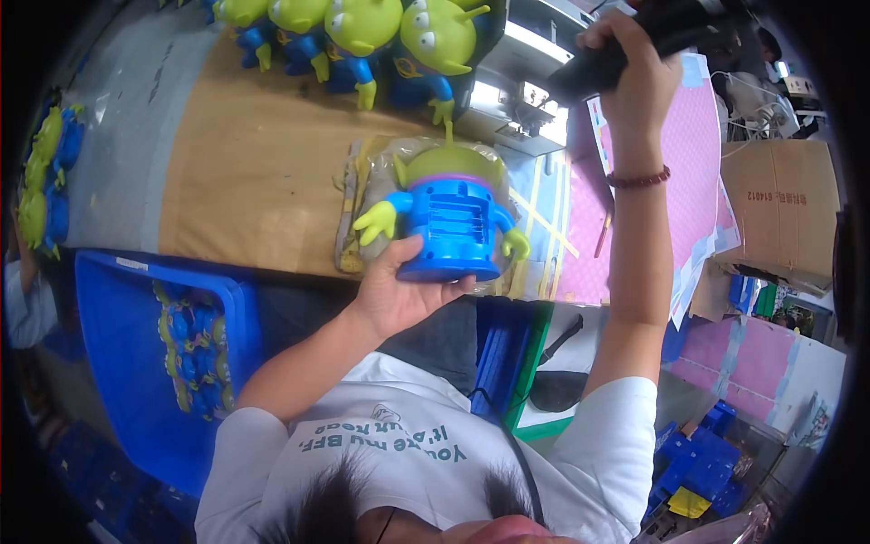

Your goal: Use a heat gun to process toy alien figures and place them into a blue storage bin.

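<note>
My left hand [391, 295] grips the base of a green and blue alien toy figure [453, 227], its fingers wrapped round the lower edge. The toy's back faces up, showing a slotted, uncovered battery compartment. It rests over a plastic-wrapped pad [373, 168] at the near edge of the table. Raised at the upper right, my right hand [642, 86] is closed round a black, cylindrical hand tool [580, 74], which looks like a power screwdriver. The tool is apart from the toy, and its far end is lost in shadow.
Several alike toy figures [362, 27] line the table's far side; more lie at the left edge [41, 172]. A white machine [521, 86] stands behind the toy. A blue bin [118, 335] holding toys is at the near left, a cardboard box [779, 208] at right.
</note>
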### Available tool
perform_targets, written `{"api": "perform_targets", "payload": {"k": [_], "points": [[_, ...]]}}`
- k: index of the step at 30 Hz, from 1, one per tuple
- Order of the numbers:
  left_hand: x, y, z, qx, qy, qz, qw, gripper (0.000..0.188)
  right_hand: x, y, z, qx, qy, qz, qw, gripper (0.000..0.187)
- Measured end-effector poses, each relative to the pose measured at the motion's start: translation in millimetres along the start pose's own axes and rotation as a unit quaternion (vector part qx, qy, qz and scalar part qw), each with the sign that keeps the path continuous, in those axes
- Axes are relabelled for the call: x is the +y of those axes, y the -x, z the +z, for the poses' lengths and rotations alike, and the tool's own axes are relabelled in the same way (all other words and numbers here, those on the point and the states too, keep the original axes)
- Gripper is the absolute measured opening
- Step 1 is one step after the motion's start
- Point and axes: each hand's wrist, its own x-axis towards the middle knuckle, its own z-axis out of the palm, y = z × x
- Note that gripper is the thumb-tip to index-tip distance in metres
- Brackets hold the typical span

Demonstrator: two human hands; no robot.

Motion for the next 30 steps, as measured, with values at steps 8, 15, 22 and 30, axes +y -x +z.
{"api": "perform_targets", "payload": {"k": [8,15,22,30], "points": [[-8.2,77.5,6.6,0.21,-0.206,0.033,0.955,0.051,-17.2,24.5,-12.4,-0.105,-0.097,0.077,0.987,0.024],[-4.7,45.9,34.9,-0.092,-0.91,0.339,0.22,0.043,-51.9,63.5,-9.9,-0.225,-0.038,-0.051,0.972,0.051],[-1.0,-5.1,14.5,0.033,-0.936,0.347,0.04,0.051,-39.9,80.7,-3.9,-0.19,-0.019,-0.041,0.981,0.055],[4.7,-3.5,9.6,0.009,-0.935,0.339,0.107,0.048,-10.6,94.9,-14.0,-0.281,-0.11,-0.07,0.951,0.04]]}}
